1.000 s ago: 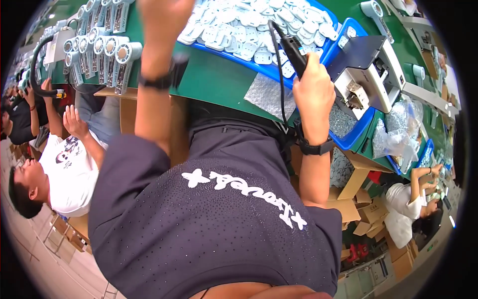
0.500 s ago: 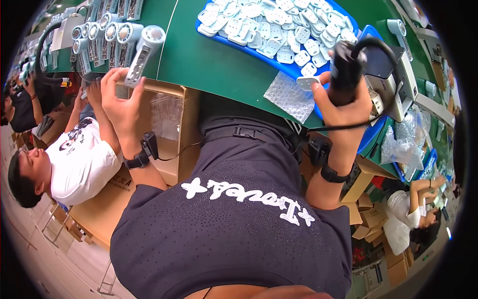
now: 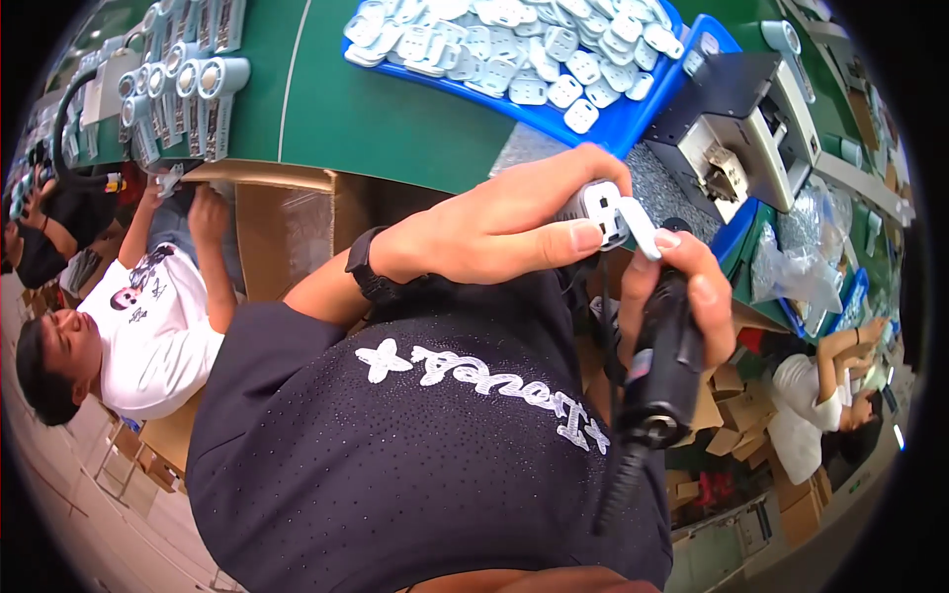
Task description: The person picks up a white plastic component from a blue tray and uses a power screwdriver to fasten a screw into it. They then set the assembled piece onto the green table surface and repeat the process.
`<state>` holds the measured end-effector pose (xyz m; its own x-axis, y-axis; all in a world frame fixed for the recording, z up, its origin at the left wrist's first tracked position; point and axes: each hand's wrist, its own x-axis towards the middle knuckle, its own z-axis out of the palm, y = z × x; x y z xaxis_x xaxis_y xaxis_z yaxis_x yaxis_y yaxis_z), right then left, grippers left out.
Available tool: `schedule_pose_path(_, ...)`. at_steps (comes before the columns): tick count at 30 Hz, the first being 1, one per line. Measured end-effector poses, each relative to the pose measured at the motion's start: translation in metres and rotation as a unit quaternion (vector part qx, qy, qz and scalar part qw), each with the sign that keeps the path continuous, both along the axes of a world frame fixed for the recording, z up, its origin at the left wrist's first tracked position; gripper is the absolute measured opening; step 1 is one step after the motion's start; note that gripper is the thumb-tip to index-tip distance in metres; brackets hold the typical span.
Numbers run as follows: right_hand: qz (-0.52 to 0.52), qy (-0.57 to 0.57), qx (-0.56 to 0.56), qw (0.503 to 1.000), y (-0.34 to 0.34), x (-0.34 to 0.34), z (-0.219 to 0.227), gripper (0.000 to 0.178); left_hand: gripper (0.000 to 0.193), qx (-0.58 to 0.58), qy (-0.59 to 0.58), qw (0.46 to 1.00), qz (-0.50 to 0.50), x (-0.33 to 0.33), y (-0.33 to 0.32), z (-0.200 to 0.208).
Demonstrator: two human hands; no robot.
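Observation:
My left hand (image 3: 484, 232) is closed around a pale blue handheld fan (image 3: 600, 203), with the white end of its handle pointing right. Most of the fan is hidden behind the fingers. Between thumb and fingertip, my right hand (image 3: 707, 296) pinches a small white end cap (image 3: 641, 229), which is tilted against or very close to the handle end. The same hand also grips a black electric screwdriver (image 3: 660, 371), whose cord end points down toward my shirt. The two hands are close together in front of my waist, at the table's near edge.
A blue tray (image 3: 554, 121) heaped with white caps lies on the green table (image 3: 395, 119). Several pale blue fans (image 3: 219, 84) stand at the far left. Right of the tray is a black-and-white machine (image 3: 756, 128). A co-worker (image 3: 148, 311) sits at the left.
My left hand has brought the fan rightward from the left side of the table and turned it. My right hand has lowered the screwdriver and moved the cap to the fan's handle end.

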<state>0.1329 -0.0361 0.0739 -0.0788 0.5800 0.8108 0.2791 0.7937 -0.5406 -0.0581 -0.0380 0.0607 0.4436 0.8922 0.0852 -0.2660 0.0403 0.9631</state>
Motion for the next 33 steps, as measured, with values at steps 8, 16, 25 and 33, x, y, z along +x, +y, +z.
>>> schedule_pose_path(8, 0.031, -0.015, -0.154, 0.987, -0.008, 0.029, -0.005, 0.034, 0.046, 0.133, 0.098, 0.986, -0.029, 0.034, 0.026, -0.024)
schedule_pose_path(16, -0.051, 0.316, -0.07, 0.945, 0.074, 0.061, 0.043, 0.034, 0.044, 0.218, 0.059, 0.974, 0.023, 0.049, 0.034, -0.057)
schedule_pose_path(25, 0.037, 0.278, -0.293, 0.914, 0.073, 0.086, 0.031, 0.035, 0.056, 0.148, 0.089, 0.985, 0.001, 0.05, 0.03, -0.061)
schedule_pose_path(33, 0.257, 0.29, -0.276, 0.879, 0.028, 0.052, 0.096, 0.05, 0.064, 0.222, 0.135, 0.965, 0.037, 0.054, 0.032, -0.068)
